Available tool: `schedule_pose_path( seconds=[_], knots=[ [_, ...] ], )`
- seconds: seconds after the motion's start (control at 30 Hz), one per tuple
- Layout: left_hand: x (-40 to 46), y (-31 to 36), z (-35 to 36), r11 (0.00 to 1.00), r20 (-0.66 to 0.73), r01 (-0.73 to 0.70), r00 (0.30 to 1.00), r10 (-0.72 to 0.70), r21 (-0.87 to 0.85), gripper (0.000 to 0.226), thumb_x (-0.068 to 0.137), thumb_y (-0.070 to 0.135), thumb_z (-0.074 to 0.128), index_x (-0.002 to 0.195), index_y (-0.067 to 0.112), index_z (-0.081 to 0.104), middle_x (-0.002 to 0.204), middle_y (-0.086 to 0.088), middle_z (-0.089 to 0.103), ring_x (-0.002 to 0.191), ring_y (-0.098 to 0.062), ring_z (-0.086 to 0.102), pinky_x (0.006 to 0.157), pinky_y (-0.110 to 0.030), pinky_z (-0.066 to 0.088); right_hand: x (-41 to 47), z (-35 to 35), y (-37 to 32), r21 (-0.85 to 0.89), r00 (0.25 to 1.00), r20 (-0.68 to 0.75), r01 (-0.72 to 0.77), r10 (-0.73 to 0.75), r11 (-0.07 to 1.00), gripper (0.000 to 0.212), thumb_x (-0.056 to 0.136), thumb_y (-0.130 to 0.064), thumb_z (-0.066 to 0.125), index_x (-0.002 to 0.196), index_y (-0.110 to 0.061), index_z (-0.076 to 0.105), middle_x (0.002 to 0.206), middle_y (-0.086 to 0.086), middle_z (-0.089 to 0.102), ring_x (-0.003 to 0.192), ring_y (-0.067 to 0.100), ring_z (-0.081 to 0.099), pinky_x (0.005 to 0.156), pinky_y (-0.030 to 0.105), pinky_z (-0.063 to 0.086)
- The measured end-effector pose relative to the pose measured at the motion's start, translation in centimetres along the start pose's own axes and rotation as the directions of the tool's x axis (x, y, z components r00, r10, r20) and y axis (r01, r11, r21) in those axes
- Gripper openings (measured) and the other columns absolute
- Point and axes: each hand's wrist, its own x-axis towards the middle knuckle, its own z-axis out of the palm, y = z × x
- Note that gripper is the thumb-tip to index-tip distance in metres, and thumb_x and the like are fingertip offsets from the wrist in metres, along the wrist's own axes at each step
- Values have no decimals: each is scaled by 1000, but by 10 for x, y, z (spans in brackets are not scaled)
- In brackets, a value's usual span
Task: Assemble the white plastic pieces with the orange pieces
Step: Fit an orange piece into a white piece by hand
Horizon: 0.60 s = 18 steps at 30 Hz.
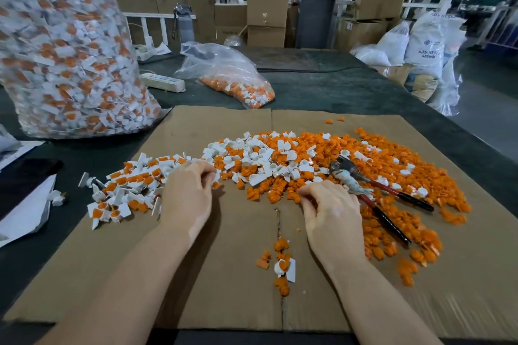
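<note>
Two hands work on cardboard (229, 274). The left hand (187, 196) pinches a white piece (217, 176) and an orange piece (216, 185); the right hand (332, 210) curls over the orange pile (392, 176), grasp unclear. Loose pieces lie just beyond both hands.

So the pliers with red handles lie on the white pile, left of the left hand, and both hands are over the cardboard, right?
Not quite. The head view shows the pliers on the orange pile, right of the right hand, not left of the left hand. Both hands are over the cardboard, as you say.
</note>
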Motion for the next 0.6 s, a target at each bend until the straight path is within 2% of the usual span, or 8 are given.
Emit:
schedule_pose_path(
  seconds=[0.07,0.17,0.27,0.33,0.4,0.5,0.6],
  knots=[
    [6,-6,-3,998,-2,-10,1000,10,69,18,92,10,56,103,12,70,103,-7,65,99,-23,54,86,-32,43,0,1,0,-25,1000,6,3,-3,1000,15,74,3,74,78,-10,70,76,1,66,74,24,63,69,38,44],
    [8,-6,-2,986,-28,-26,999,31,168,21,91,12,58,109,13,69,111,-9,58,111,-26,42,91,-31,35,-1,1,-1,-83,999,45,-5,8,997,15,74,5,72,77,-10,70,75,2,66,73,25,61,70,38,43],
    [3,1,1,978,-46,-148,987,156,150,20,89,8,60,107,10,69,105,-7,57,105,-24,43,82,-23,31,-1,2,0,-147,992,116,-25,43,989,19,75,8,67,75,-10,68,73,4,63,73,27,59,71,38,41],
    [-1,9,5,965,25,-246,969,245,96,20,90,5,58,106,10,70,102,-4,59,103,-20,48,80,-18,30,-1,2,-1,-168,988,145,-33,57,985,20,75,10,65,75,-10,68,74,5,63,74,27,58,72,37,40],
    [-3,16,12,951,132,-294,951,281,94,31,92,2,52,117,14,65,115,-3,59,111,-18,49,87,-19,33,-1,2,-1,-167,988,146,-30,55,986,21,73,11,66,76,-10,68,74,4,63,74,27,58,72,37,41],
    [-2,19,21,943,258,-285,937,236,174,51,92,-3,46,137,20,48,135,-1,49,126,-19,43,102,-26,35,-1,2,-2,-165,987,150,-25,50,986,21,75,9,65,78,-11,68,75,4,63,74,26,57,73,37,40],
    [-1,20,22,936,276,-302,929,246,179,34,97,10,47,127,20,58,123,0,53,113,-16,50,93,-21,37,-1,2,-1,-154,989,143,-24,47,988,20,76,8,65,79,-11,69,77,3,64,76,25,58,74,36,39]
  ],
)
